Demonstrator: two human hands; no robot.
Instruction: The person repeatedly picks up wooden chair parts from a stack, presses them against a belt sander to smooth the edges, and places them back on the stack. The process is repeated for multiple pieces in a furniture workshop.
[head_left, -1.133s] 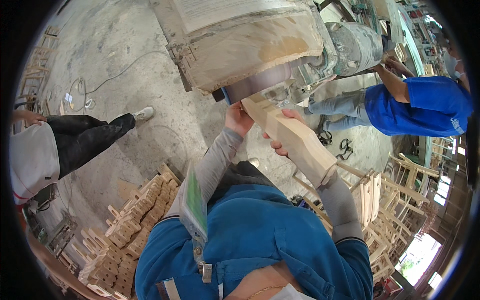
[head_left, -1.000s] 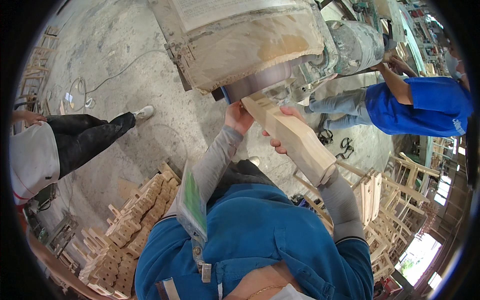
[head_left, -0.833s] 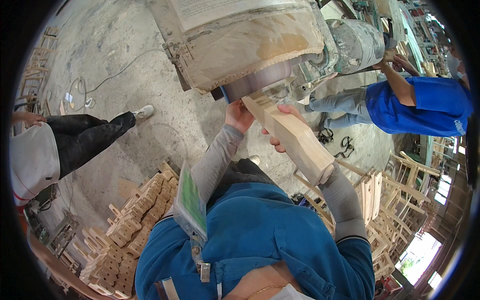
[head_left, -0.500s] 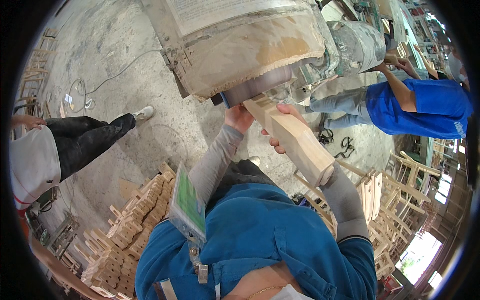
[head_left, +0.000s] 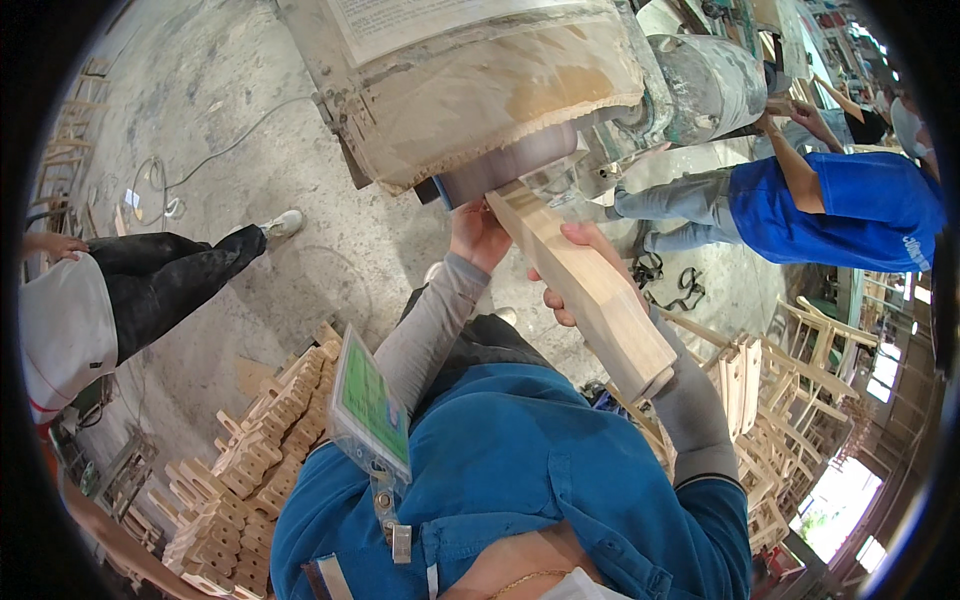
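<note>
Hands (head_left: 520,245) press wooden post (head_left: 580,285) under white-labelled sander hood (head_left: 480,80).

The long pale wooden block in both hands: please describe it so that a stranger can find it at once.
Start at the big dusty grey sanding machine at the top. Just below it, the left hand and right hand hold a long pale wooden block, its far end at the machine. Unlike the small stacked wooden parts on the floor, it is one thick square beam.
</note>
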